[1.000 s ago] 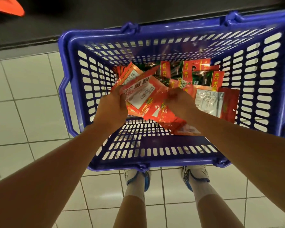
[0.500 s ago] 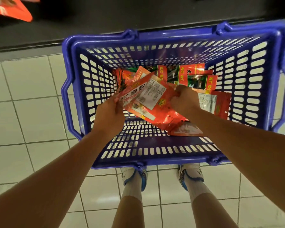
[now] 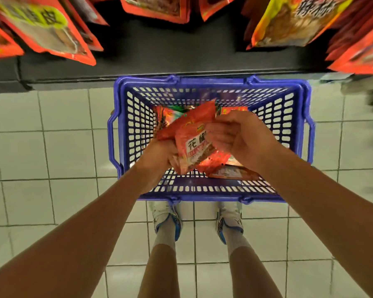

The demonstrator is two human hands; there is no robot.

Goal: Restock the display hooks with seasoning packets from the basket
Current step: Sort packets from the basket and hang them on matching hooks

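Red packets (image 3: 199,145) are bunched above the blue basket (image 3: 211,82), which stands on the tiled floor (image 3: 63,151). The left hand (image 3: 159,155) grips their lower edge; the right hand (image 3: 239,136) has fingers curled on the top packet. More packets (image 3: 233,172) lie in the basket. Hanging packets (image 3: 45,31) show above.

One blue basket (image 3: 211,81), two hands — left (image 3: 159,157), right (image 3: 243,138) — two shoes (image 3: 167,216).

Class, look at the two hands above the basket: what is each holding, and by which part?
The left hand grips a bunch of red seasoning packets by their lower edge. The right hand touches their right side; its grip is too blurred to tell.
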